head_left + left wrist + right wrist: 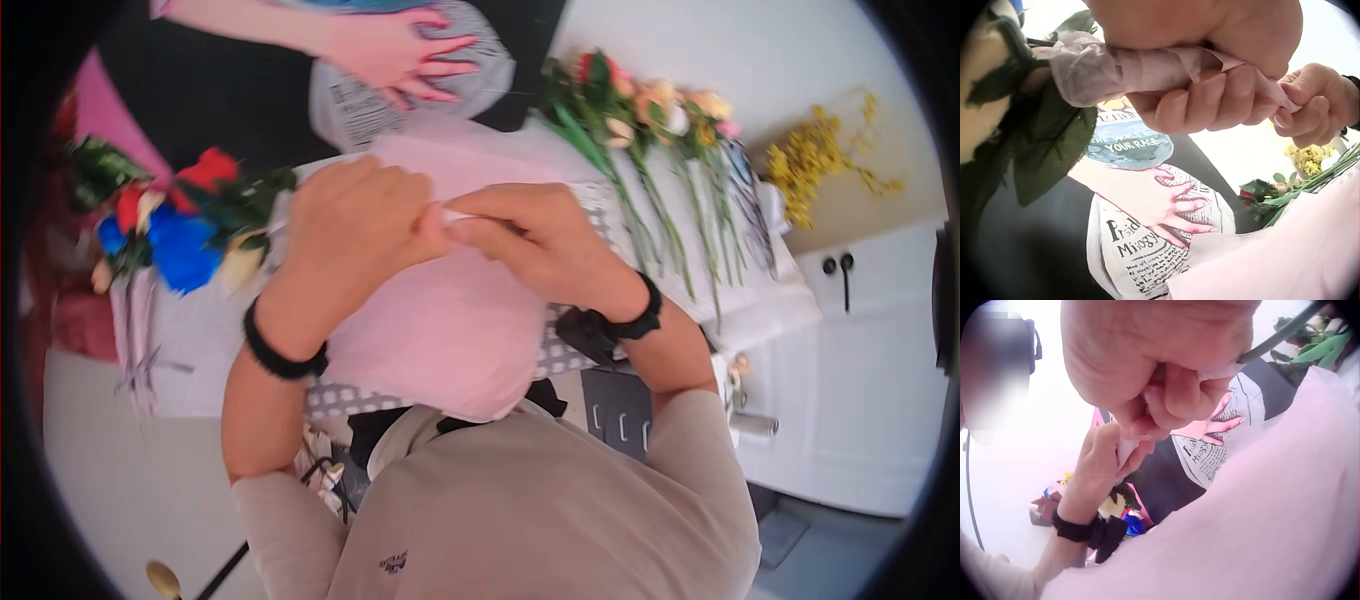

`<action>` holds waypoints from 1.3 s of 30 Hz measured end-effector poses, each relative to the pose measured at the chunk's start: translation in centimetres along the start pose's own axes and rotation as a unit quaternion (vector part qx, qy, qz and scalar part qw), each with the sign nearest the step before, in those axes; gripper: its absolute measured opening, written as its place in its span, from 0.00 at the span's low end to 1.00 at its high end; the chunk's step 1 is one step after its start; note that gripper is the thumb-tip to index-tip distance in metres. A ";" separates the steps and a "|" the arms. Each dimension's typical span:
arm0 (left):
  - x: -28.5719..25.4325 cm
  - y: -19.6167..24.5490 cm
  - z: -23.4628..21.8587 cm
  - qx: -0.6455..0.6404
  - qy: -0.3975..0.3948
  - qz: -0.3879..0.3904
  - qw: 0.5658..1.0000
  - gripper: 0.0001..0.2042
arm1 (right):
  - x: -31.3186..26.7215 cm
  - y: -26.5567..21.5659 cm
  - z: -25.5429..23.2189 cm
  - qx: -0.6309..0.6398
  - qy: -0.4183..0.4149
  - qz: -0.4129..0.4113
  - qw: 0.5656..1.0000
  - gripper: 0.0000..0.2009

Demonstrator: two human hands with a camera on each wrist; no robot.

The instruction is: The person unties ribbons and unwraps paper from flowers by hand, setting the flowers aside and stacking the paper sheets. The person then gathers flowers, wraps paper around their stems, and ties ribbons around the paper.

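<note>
My left hand (pixel 350 215) grips a narrow roll of pink wrapping paper (pixel 1147 74), fingers curled round it from below in the left wrist view. A thin stem enters the roll's wide end, beside dark green leaves (pixel 1054 144) and a cream flower (pixel 985 69). At the narrow end, my right hand (pixel 545 235) pinches the paper's tip between thumb and fingers, close to the left hand. A green stem (pixel 1282 334) stands out past the right hand in the right wrist view. Below both hands spreads a large pink sheet (pixel 440 335), in front of my body.
Loose roses with long stems (pixel 645 150) lie at the right of the white-covered table. To the left is a bouquet with a blue flower (pixel 185 250) and red ones. Yellow flowers (pixel 815 165) stand far right. A black poster with a printed hand (pixel 395 55) lies beyond.
</note>
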State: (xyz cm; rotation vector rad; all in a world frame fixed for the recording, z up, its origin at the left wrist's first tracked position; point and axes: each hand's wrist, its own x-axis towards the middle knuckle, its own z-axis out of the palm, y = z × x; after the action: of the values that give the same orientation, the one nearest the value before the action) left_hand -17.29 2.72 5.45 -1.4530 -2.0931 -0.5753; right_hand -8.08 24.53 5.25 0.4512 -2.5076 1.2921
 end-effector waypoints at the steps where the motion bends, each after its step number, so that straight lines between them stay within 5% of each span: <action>1: 0.4 0.4 -0.3 -0.018 0.006 0.015 1.000 0.10 | 0.0 -0.5 -0.5 0.040 -0.030 0.038 0.998 0.10; 5: 2.0 1.9 -1.2 0.091 0.016 0.043 0.995 0.13 | 0.2 -1.2 -2.3 0.168 -0.086 0.124 0.974 0.11; 15: 1.9 1.7 -0.4 0.137 0.035 0.074 0.987 0.16 | 0.6 -1.9 -4.0 0.188 -0.157 0.160 0.956 0.15; 20: 2.2 2.5 -0.8 0.141 0.059 0.086 0.985 0.15 | 0.2 -3.2 -4.3 0.295 -0.179 0.306 0.888 0.15; 31: 1.6 3.0 -0.9 0.115 0.016 0.058 0.992 0.17 | -0.5 -4.3 -5.4 0.319 -0.183 0.323 0.872 0.18; 39: 2.3 3.2 -0.6 0.164 0.145 0.099 0.971 0.20 | -0.5 -4.2 -5.8 0.386 -0.189 0.320 0.844 0.20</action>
State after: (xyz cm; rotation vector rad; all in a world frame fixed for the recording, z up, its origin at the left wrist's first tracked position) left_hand -14.80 5.08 7.52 -1.2821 -1.6981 -0.3210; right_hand -5.30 27.08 11.35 -0.0260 -2.3999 2.7419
